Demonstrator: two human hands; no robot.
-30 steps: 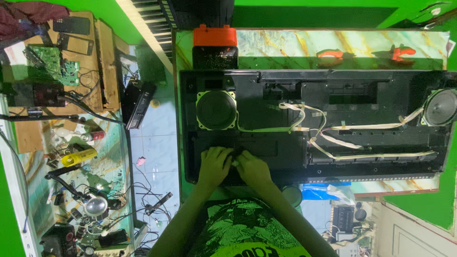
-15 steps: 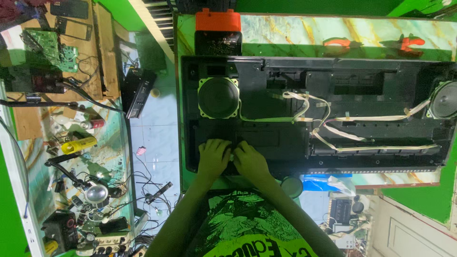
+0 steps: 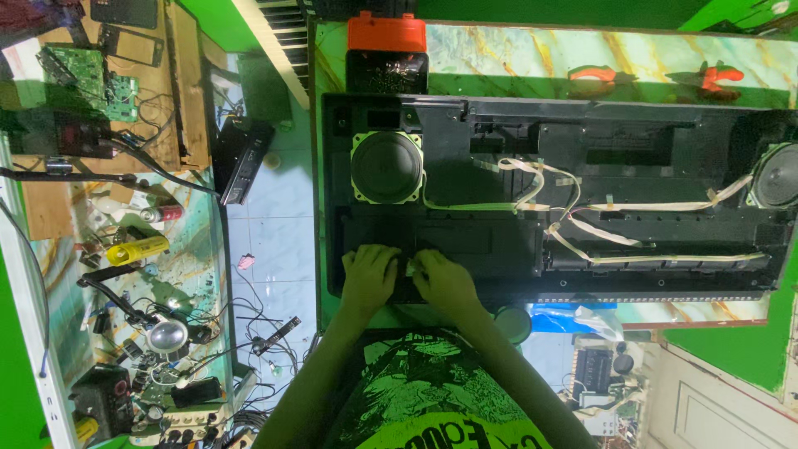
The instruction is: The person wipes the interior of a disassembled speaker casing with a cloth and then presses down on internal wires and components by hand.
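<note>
Marbled green worktop (image 3: 515,58) carries everything
Opened black keyboard casing (image 3: 499,249) spans worktop, inside facing up, near edge toward person
Flat ribbon cables (image 3: 582,208) run across casing middle to right end
Round speaker (image 3: 386,166) at casing left end; second speaker (image 3: 777,176) at right end
Orange-topped black box (image 3: 386,50) at worktop far-left corner
Left hand (image 3: 368,278), right hand (image 3: 443,281) side by side at casing near-left corner, fingers curled down onto it, small pale part (image 3: 410,266) between; grip on it cannot tell

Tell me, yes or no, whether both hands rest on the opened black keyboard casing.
Yes: the left hand and the right hand lie side by side on the near edge of the black keyboard casing.
</note>
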